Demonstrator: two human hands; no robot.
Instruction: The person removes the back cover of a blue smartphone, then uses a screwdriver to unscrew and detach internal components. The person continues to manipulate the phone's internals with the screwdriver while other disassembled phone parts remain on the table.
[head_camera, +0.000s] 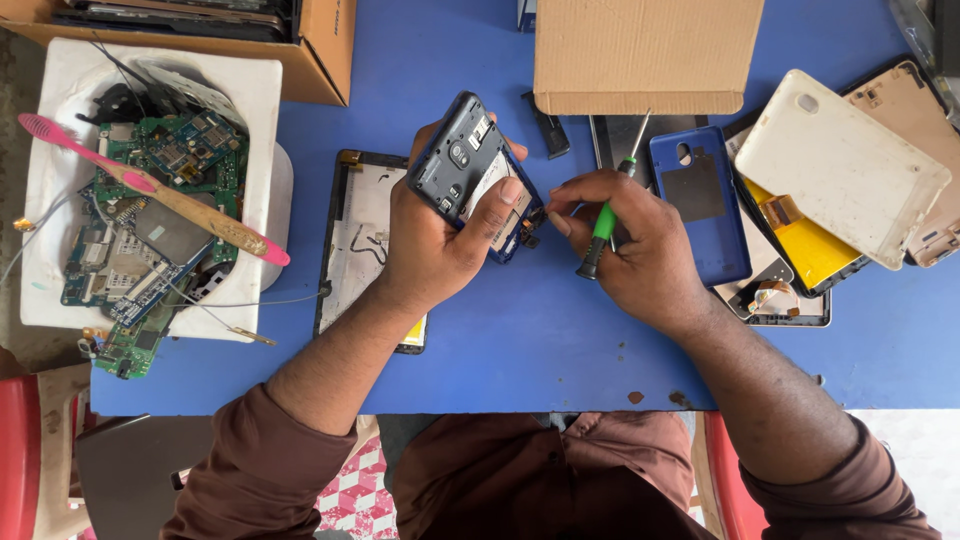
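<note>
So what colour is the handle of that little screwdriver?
The screwdriver handle is green with a black end, held in the right hand; head view.

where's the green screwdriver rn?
Head view, right of centre: the green screwdriver sits in the right hand, beside the opened phone in the left hand, tip toward the cardboard box.

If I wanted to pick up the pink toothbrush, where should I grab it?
Probably the bare middle of the pink toothbrush, pinched from above across its narrow handle. It lies slanted over the circuit boards in the white tray, so both ends sit close to delicate parts.
</note>
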